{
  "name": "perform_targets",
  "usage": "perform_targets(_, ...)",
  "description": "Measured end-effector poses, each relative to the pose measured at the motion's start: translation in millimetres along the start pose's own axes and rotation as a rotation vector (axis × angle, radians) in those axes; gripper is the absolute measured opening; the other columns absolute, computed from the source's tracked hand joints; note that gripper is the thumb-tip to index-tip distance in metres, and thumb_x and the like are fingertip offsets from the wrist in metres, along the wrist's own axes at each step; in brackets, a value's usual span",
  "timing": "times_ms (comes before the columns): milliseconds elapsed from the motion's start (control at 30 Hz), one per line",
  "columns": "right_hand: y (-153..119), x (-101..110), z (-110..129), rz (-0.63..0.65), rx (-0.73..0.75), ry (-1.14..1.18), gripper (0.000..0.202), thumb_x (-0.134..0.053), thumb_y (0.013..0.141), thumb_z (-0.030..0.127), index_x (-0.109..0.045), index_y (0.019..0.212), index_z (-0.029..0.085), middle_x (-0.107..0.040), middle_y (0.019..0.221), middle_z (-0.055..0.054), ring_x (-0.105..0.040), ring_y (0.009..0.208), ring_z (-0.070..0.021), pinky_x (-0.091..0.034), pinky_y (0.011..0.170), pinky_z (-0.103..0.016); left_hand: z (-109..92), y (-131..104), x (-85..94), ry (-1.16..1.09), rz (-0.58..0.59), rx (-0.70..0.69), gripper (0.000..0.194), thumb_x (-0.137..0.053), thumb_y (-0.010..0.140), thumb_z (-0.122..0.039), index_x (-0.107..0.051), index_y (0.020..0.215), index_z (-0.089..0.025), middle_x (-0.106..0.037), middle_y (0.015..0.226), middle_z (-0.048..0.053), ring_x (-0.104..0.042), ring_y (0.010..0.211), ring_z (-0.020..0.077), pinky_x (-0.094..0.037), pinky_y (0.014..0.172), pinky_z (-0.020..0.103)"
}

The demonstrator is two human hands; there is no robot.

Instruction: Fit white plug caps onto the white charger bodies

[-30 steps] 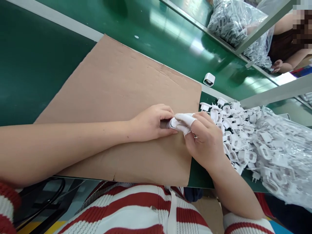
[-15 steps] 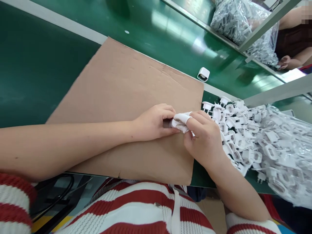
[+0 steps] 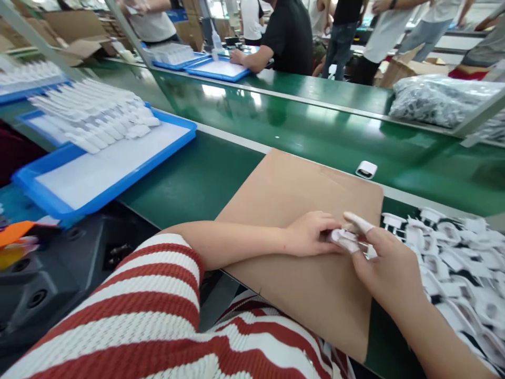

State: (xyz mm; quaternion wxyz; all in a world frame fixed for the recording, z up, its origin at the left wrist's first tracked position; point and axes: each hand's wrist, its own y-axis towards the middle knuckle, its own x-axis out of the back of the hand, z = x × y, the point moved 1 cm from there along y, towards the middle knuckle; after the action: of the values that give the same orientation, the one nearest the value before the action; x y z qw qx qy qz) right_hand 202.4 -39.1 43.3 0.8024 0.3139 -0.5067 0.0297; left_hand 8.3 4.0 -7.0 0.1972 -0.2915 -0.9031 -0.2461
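White plug part (image 3: 342, 238) sits pinched between both hands above the right edge of the cardboard sheet (image 3: 292, 200): the left hand (image 3: 311, 235) grasps it from one side, the right hand (image 3: 384, 263), fingertips in white cots, grips the other. Just right lies a heap of white parts (image 3: 453, 252); one white housing (image 3: 366, 169) rests beyond the sheet's far corner on the green surface (image 3: 205, 173).

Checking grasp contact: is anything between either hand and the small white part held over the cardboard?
Nothing separate stands between. Left hand and right hand both pinch the white part directly above the cardboard sheet. Only white finger cots cover the right fingers.
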Motion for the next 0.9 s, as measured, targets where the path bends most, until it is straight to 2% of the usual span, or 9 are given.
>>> perform_targets(100, -0.7, 23.0, -10.1, 0.118, -0.137, 0.098, 0.045, -0.058, 0.088, 0.02, -0.057, 0.132, 0.024, -0.069, 0.115, -0.01, -0.072, 0.089, -0.0228, -0.05, 0.059, -0.03, 2.1, 6.7, 13.5, -0.066, -0.023, 0.092, 0.038, -0.078, 0.088, -0.048, -0.074, 0.112, -0.019, -0.073, 0.101, 0.009, -0.068, 0.093, 0.0234, -0.052, 0.086, 0.035)
perform_targets(233, -2.4, 57.1, -24.8, 0.312, -0.088, -0.22, 0.045, -0.061, 0.075, 0.01, -0.067, 0.117, 0.023, -0.067, 0.109, -0.009, -0.064, 0.1, -0.0295, -0.05, 0.067, -0.035, 36.8, 36.9, 66.6, 0.058, -0.354, 0.442, 0.041, -0.082, 0.079, -0.05, -0.075, 0.109, -0.023, -0.076, 0.107, 0.004, -0.071, 0.097, 0.0239, -0.055, 0.084, 0.032)
perform_targets(333, -2.0, 63.3, -32.0, 0.528, -0.092, -0.332, 0.041, -0.063, 0.067, 0.004, -0.071, 0.105, 0.018, -0.068, 0.1, -0.01, -0.06, 0.095, -0.0301, -0.049, 0.071, -0.038, 71.3, 71.8, 114.2, 0.194, -0.549, 0.553, 0.038, -0.076, 0.084, -0.04, -0.07, 0.115, -0.02, -0.075, 0.109, 0.007, -0.07, 0.097, 0.0264, -0.053, 0.086, 0.036)
perform_targets(433, 3.1, 57.2, -34.6, 0.627, -0.123, -0.303, 0.038, -0.063, 0.072, 0.004, -0.074, 0.105, 0.019, -0.069, 0.105, -0.011, -0.058, 0.096, -0.03, -0.047, 0.072, -0.038, 101.8, 105.4, 146.1, 0.303, -0.646, 0.602, 0.034, -0.075, 0.082, -0.03, -0.068, 0.112, -0.016, -0.073, 0.113, 0.01, -0.067, 0.103, 0.028, -0.051, 0.095, 0.039)
perform_targets(567, 10.6, 48.9, -37.7, 0.64, -0.158, -0.227, 0.039, -0.058, 0.077, 0.001, -0.078, 0.103, 0.022, -0.069, 0.101, -0.01, -0.057, 0.095, -0.029, -0.046, 0.073, -0.037, 121.2, 133.5, 154.4, 0.401, -0.655, 0.676, 0.034, -0.076, 0.079, -0.023, -0.069, 0.111, -0.014, -0.07, 0.117, 0.014, -0.063, 0.112, 0.0337, -0.046, 0.104, 0.046)
perform_targets(667, 12.2, 47.9, -41.0, 0.611, -0.167, -0.186, 0.04, -0.055, 0.077, -0.002, -0.079, 0.099, 0.022, -0.069, 0.098, -0.009, -0.058, 0.092, -0.0269, -0.046, 0.076, -0.037, 111.0, 137.4, 144.4, 0.509, -0.685, 0.686, 0.062, -0.078, 0.078, -0.02, -0.058, 0.136, -0.009, -0.054, 0.146, 0.021, -0.041, 0.14, 0.0416, -0.026, 0.12, 0.056)
perform_targets(733, 12.1, 49.0, -40.8, 0.557, -0.164, -0.16, 0.043, -0.052, 0.078, -0.004, -0.079, 0.101, 0.021, -0.068, 0.097, -0.009, -0.058, 0.092, -0.026, -0.047, 0.078, -0.037, 96.5, 137.9, 134.4, 0.658, -0.631, 0.502, 0.083, -0.072, 0.085, -0.018, -0.035, 0.157, -0.006, -0.023, 0.167, 0.021, -0.012, 0.154, 0.0396, -0.005, 0.126, 0.058)
perform_targets(800, 12.3, 49.1, -36.9, 0.494, -0.134, -0.12, 0.044, -0.052, 0.08, -0.003, -0.077, 0.107, 0.02, -0.069, 0.102, -0.009, -0.059, 0.097, -0.0266, -0.047, 0.084, -0.038, 86.2, 142.1, 124.0, 0.735, -0.417, 0.281, 0.088, -0.066, 0.088, -0.011, -0.024, 0.165, -0.016, -0.007, 0.174, 0.009, 0.0, 0.157, 0.0305, 0.003, 0.128, 0.051)
perform_targets(900, 13.5, 42.5, -26.6, 0.492, -0.066, -0.028, 0.045, -0.064, 0.086, 0.011, -0.07, 0.129, 0.021, -0.067, 0.127, -0.01, -0.057, 0.113, -0.0298, -0.046, 0.098, -0.044, 91.3, 156.0, 112.2, 0.624, -0.033, 0.231, 0.078, -0.07, 0.08, -0.005, -0.051, 0.152, -0.028, -0.028, 0.17, -0.004, -0.022, 0.154, 0.0241, -0.014, 0.129, 0.041)
